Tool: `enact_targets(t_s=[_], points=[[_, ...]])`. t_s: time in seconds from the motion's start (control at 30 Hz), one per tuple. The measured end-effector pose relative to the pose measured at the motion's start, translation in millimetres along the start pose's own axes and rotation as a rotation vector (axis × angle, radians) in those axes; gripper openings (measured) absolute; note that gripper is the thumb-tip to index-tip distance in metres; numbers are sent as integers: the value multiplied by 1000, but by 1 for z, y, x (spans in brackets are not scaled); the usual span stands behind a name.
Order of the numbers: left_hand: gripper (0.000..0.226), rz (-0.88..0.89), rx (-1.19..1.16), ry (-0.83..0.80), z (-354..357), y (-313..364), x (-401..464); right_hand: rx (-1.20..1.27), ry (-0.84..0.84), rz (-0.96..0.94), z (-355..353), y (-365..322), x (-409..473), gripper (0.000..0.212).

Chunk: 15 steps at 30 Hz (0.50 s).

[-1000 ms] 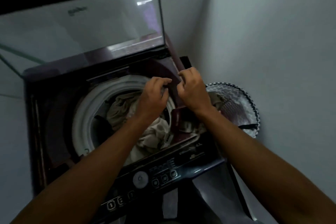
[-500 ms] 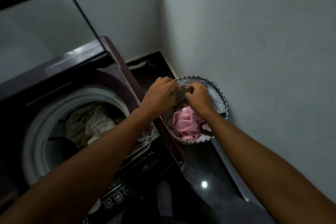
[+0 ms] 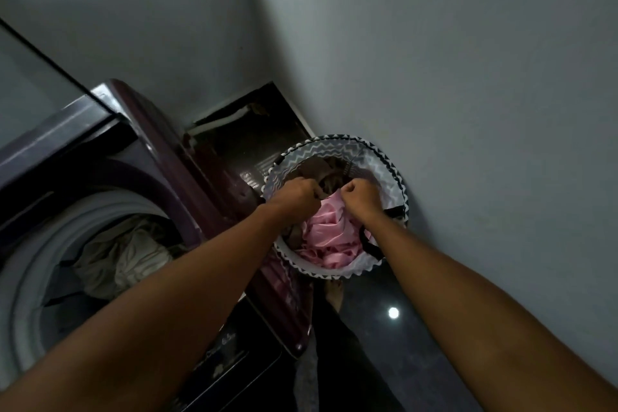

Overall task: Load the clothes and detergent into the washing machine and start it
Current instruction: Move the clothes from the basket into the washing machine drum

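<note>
Both hands in the laundry basket (image 3: 394, 174) at frame center-right, beside the washing machine (image 3: 160, 157). Left hand (image 3: 296, 192) fingers curled tight on dark brown cloth (image 3: 329, 177); right hand (image 3: 361, 196) fisted on pink garment (image 3: 326, 231). Pale clothes (image 3: 123, 254) already in drum (image 3: 36, 264), lower left w/ lid up.

Dark glossy floor (image 3: 411, 338) carries washing machine (image 3: 140, 150) at 9 o'clock; laundry basket (image 3: 394, 170) just beside, 3 o'clock.
</note>
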<state>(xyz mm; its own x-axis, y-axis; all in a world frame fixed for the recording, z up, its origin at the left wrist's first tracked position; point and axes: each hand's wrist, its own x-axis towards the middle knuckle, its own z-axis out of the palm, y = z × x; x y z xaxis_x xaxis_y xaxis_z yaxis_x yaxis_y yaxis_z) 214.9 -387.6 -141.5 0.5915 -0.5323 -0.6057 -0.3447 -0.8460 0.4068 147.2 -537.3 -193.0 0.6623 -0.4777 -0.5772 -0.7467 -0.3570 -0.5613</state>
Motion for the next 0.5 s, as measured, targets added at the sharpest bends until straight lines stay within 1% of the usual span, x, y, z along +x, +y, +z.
enact_targets(t_s=[0.1,0.17,0.2,0.27,0.33,0.4,0.43,0.47,0.5], points=[[39,-17,17,-40,15,-6,21,5,-66,57,16,13,16,28],[41,-32,57,-62,22,-13,33,42,-130,104,28,21,28,29],[42,-43,71,-74,25,-16,39,61,-158,130,34,26,36,26],[43,-64,74,-93,32,-22,51,60,-176,186,45,37,49,14],[45,-66,44,-103,39,-26,57,90,-160,267,58,49,62,31],[52,-61,28,-118,44,-28,60,135,-154,321,72,59,70,46],[58,-53,28,-116,45,-29,62,128,-163,336,81,63,74,51],[62,-49,21,-108,45,-29,62,102,-174,345,86,64,73,51],[61,-52,12,-103,45,-28,63,86,-182,330,84,61,68,48]])
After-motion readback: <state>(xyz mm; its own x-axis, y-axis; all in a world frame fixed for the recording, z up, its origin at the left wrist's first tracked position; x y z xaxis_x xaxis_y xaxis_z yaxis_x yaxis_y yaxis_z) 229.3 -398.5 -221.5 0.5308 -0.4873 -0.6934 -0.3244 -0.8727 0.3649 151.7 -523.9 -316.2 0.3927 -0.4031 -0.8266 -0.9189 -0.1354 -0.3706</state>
